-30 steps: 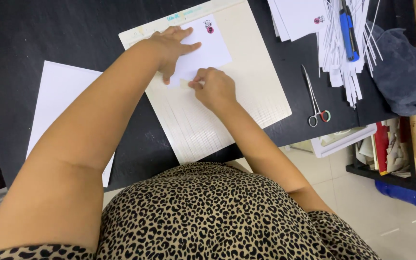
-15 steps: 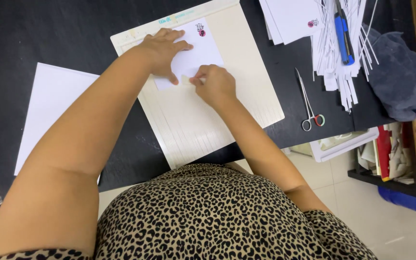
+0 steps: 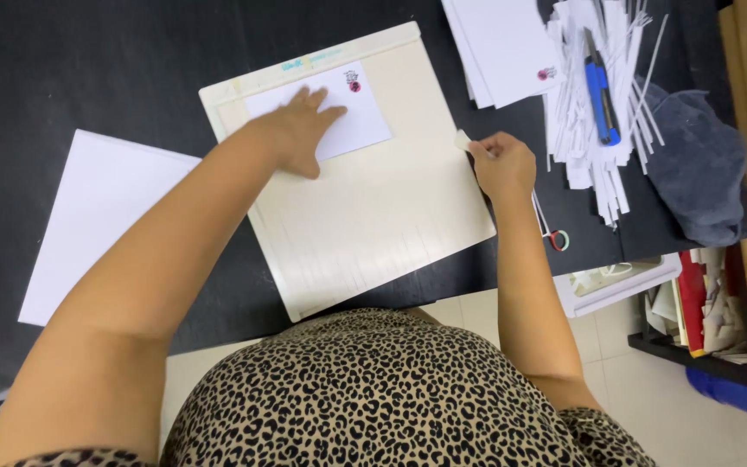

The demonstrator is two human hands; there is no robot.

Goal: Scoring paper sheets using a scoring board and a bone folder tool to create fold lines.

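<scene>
A person's left hand (image 3: 296, 134) is lying flat and released on a small white card with a red sticker (image 3: 339, 112), pressing it to the cream ridged scoring board (image 3: 382, 216) on the black surface (image 3: 88, 69). The right hand (image 3: 501, 164) is pinching a small pale paper scrap (image 3: 462, 139) just off the board's edge, apparently clearing trimmed waste; setting it aside seems next.

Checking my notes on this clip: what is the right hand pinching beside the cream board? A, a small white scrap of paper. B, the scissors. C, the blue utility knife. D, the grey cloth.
A: the right hand pinches a small white paper scrap at the cream board edge.
</scene>
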